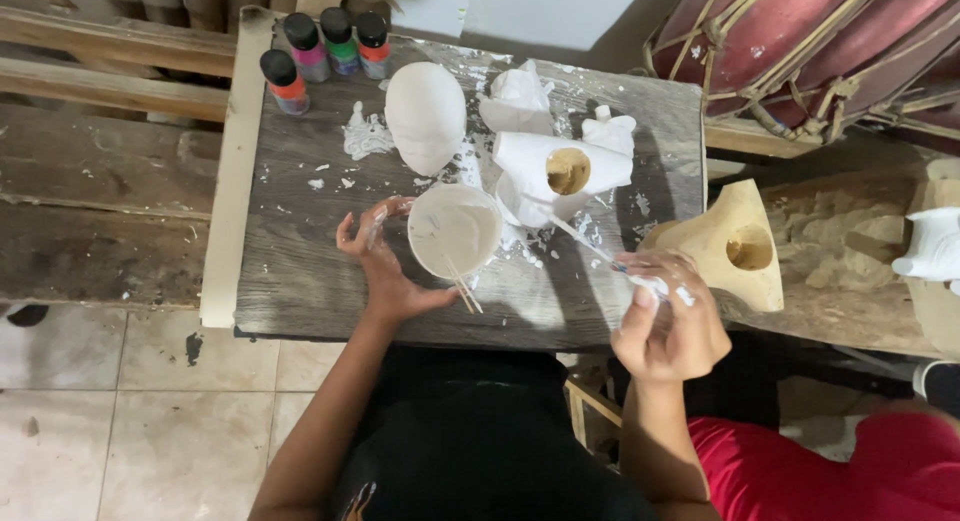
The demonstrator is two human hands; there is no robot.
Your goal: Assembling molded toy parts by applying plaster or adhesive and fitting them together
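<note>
The left hand (385,266) lies open with its fingers spread, cupping the side of a bowl of white paint (455,231) that sits at its 3 o'clock on the grey wooden table (300,271). The right hand (668,321) is pinched shut on a thin brush (585,243), whose tip points toward 10 o'clock at a white-painted figure (555,171). At 12 o'clock from the bowl lies a white mask (425,116); four paint bottles (325,46) stand at 11 o'clock.
</note>
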